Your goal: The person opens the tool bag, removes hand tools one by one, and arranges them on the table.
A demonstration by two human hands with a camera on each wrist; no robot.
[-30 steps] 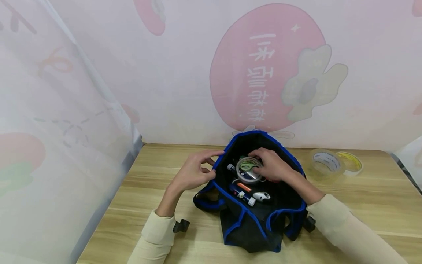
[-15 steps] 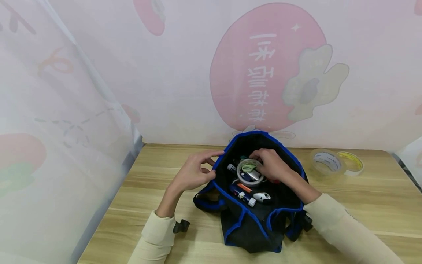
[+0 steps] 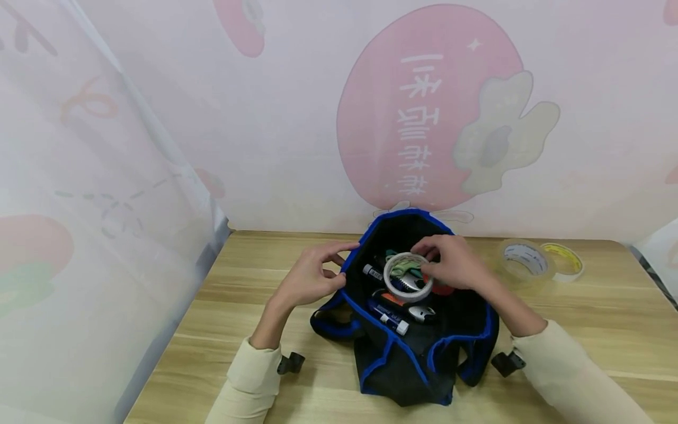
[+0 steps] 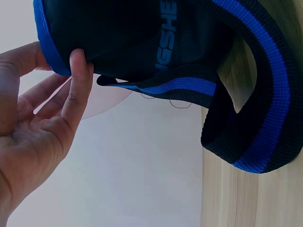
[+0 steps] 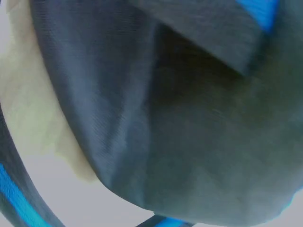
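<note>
A black tool bag with blue edging [image 3: 394,368] stands with its mouth wide. My left hand [image 3: 312,274] pinches its left rim; the left wrist view shows thumb and fingers on the blue edge [image 4: 49,45]. Inside the bag, the right hand [image 3: 458,268] pinches the right side of a pale roll of tape [image 3: 412,297]. Through the ring show light-green handles [image 3: 405,268]. Below lie a utility knife [image 3: 422,313] and a dark blue tube with a white cap [image 3: 392,321]. Blurred dark cloth [image 5: 213,156] fills the right wrist view, hiding that hand.
A clear tape roll [image 3: 536,259] and a yellow-cored tape roll [image 3: 565,259] sit on the wooden table [image 3: 609,330], back right. Another white-capped tube [image 3: 372,271] and a red item [image 3: 442,288] are in the bag. Its strap [image 4: 277,104] loops out at the side.
The right hand has shifted right and up inside the bag, bringing the tape roll slightly right and uncovering more of the red item. The left hand keeps its place on the rim.
</note>
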